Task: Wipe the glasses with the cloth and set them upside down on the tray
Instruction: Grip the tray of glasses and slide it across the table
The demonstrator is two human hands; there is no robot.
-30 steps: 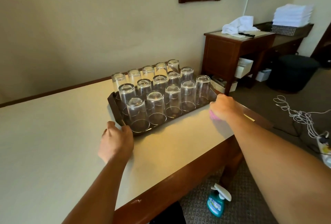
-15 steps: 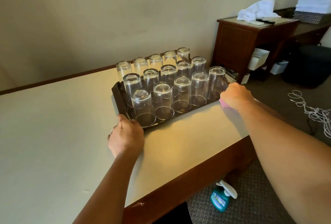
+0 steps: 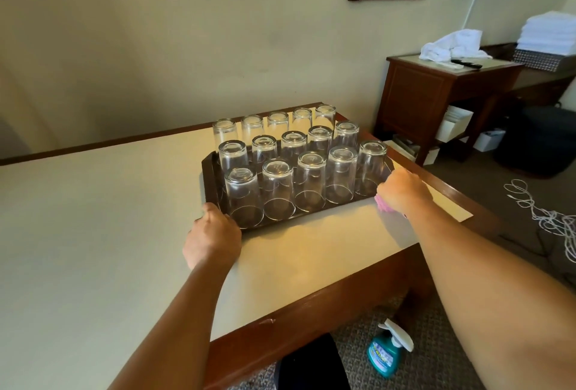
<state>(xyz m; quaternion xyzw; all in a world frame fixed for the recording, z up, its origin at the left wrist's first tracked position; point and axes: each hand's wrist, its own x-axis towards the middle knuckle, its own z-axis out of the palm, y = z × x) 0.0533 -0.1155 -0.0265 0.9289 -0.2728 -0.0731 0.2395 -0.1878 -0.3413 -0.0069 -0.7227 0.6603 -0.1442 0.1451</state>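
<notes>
So the dark tray (image 3: 208,175) sits on the cream tabletop (image 3: 93,233) toward its far right end, loaded with fifteen clear glasses (image 3: 279,188), all upside down in three rows. Left hand (image 3: 213,238) is curled over the tray's near-left corner, gripping the rim. Right hand (image 3: 402,190) is at the near-right corner with a pink cloth (image 3: 382,203) bunched in its fingers, though I can't tell if it's also holding the tray edge.

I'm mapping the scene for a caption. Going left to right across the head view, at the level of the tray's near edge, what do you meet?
Left hand → tray of upturned glasses → pink cloth → right hand → tangled white cord on the floor.
</notes>
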